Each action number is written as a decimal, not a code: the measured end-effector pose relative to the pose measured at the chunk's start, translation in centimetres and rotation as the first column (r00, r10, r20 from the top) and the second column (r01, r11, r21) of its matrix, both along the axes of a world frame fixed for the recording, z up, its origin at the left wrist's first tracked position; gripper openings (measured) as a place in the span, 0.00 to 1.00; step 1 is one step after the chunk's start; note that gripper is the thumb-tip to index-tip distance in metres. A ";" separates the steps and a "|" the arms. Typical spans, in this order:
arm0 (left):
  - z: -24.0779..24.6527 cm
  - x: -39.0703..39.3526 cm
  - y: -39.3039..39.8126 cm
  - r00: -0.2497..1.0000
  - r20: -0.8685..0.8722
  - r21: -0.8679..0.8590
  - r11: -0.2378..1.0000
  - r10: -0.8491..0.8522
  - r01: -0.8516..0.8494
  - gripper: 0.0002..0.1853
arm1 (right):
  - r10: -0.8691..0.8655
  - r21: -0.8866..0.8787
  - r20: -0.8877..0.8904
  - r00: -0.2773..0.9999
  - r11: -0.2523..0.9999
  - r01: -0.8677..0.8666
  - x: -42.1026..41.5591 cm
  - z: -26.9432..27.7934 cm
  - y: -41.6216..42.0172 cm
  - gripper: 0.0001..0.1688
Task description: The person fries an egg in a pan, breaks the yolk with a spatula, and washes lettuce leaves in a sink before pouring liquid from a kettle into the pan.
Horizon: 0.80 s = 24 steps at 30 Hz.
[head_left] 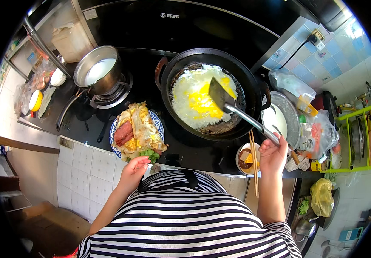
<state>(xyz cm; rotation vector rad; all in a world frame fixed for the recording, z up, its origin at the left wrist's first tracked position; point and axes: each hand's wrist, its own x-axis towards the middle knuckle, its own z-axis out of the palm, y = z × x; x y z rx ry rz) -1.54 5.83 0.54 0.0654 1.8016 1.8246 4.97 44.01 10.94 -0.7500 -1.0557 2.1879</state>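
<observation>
My right hand point(273, 154) is closed around the handle of a metal spatula point(222, 95), whose blade is over a thin pancake point(185, 93) with broken egg yolk spread on it. The pancake lies in a black two-handled wok point(205, 137). At the near edge of a blue-and-white plate point(159, 124), the fingertips of my left hand point(137, 165) are by some green leaves point(151, 155); whether they pinch a leaf I cannot tell. Folded egg pancakes point(143, 129) and a browned slice of meat point(124, 133) fill the plate.
A saucepan of white liquid point(100, 69) stands on the left burner, its handle towards me. Right of the wok are a metal basin with white batter point(277, 121) and plastic bags point(321, 132). Chopsticks point(254, 161) rest across a bowl of brown sauce point(244, 159) near the counter's front edge.
</observation>
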 end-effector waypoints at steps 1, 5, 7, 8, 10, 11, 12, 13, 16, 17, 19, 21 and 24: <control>-0.1 0.0 -0.1 1.000 -0.002 0.000 1.000 0.000 0.000 0.15 | -0.001 0.119 -0.048 0.999 0.993 0.006 0.2 0.4 -0.7 0.16; -0.1 -0.1 -0.3 1.000 -0.006 0.009 1.000 0.003 -0.003 0.15 | 0.048 0.431 0.020 0.999 0.901 -0.052 -0.5 1.2 -1.2 0.11; 0.1 -0.2 -0.2 1.000 -0.009 -0.001 1.000 0.010 -0.010 0.15 | 0.068 0.457 0.003 0.998 0.888 -0.061 -0.6 1.0 -1.6 0.10; 0.1 -0.3 -0.3 1.000 -0.020 -0.005 1.000 0.017 -0.017 0.15 | 0.046 0.469 -0.034 0.998 0.883 -0.025 -0.6 1.2 -2.3 0.10; 0.1 -0.5 -0.6 0.998 -0.037 -0.014 0.999 0.043 -0.044 0.15 | 0.054 0.514 -0.108 0.993 0.858 0.009 -0.4 1.1 -2.8 0.10; 0.0 -0.4 -0.7 0.998 -0.035 -0.005 0.998 0.058 -0.058 0.15 | 0.062 0.530 -0.022 0.998 0.847 -0.041 -0.6 1.0 -2.7 0.10; 0.0 -0.4 -0.9 0.997 -0.036 0.004 0.998 0.071 -0.070 0.15 | 0.063 0.539 0.059 0.996 0.838 -0.085 -0.7 0.9 -2.7 0.10; -0.1 -0.4 -1.1 0.996 -0.035 0.011 0.996 0.085 -0.084 0.14 | 0.064 0.545 0.140 0.988 0.828 -0.131 -0.9 0.8 -2.7 0.10; -0.1 -0.4 -1.7 0.992 -0.042 0.013 0.993 0.122 -0.121 0.14 | 0.111 0.563 0.032 0.993 0.819 -0.110 -0.1 0.5 -3.6 0.11; -0.1 -0.5 -1.8 0.989 -0.048 0.013 0.990 0.138 -0.137 0.14 | 0.140 0.555 -0.034 0.990 0.826 -0.098 0.0 0.7 -3.9 0.11; -0.2 -0.5 -2.3 0.982 -0.061 0.019 0.984 0.180 -0.179 0.13 | 0.253 0.528 -0.116 0.960 0.835 -0.156 0.1 1.2 -4.8 0.10; -0.4 -0.3 -2.6 0.974 -0.070 0.033 0.976 0.216 -0.214 0.12 | 0.340 0.518 -0.157 0.927 0.828 -0.216 0.0 1.0 -6.3 0.10; 0.1 -0.3 -3.1 0.971 -0.043 0.022 0.972 0.235 -0.235 0.12 | 0.504 0.701 -0.094 0.859 0.646 -0.302 -0.3 -0.5 -9.2 0.08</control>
